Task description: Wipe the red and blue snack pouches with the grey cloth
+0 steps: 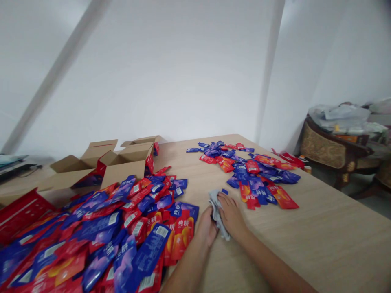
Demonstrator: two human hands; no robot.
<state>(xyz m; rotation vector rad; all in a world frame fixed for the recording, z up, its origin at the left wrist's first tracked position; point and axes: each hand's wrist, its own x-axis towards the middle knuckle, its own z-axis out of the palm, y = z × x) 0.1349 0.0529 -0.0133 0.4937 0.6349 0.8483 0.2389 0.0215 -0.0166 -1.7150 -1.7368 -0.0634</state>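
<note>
Both hands meet at a crumpled grey cloth (217, 211) over the middle of the table. My right hand (230, 213) is closed on the cloth from the right. On its left side, my left hand (208, 226) curls around something dark blue, mostly hidden by the cloth; a blue tip (225, 191) shows just beyond the right fingers. A large heap of red and blue pouches (122, 228) lies left of my left hand. Beyond my right hand, to the right, is a smaller, looser pile of red and blue pouches (255, 175).
Open cardboard boxes (124, 169) stand at the back left of the wooden table (320, 228). A red box flap (26, 217) sticks up at far left. Past the table's right edge is a patterned chair (326, 142) loaded with plastic bags (348, 116). A white wall rises behind.
</note>
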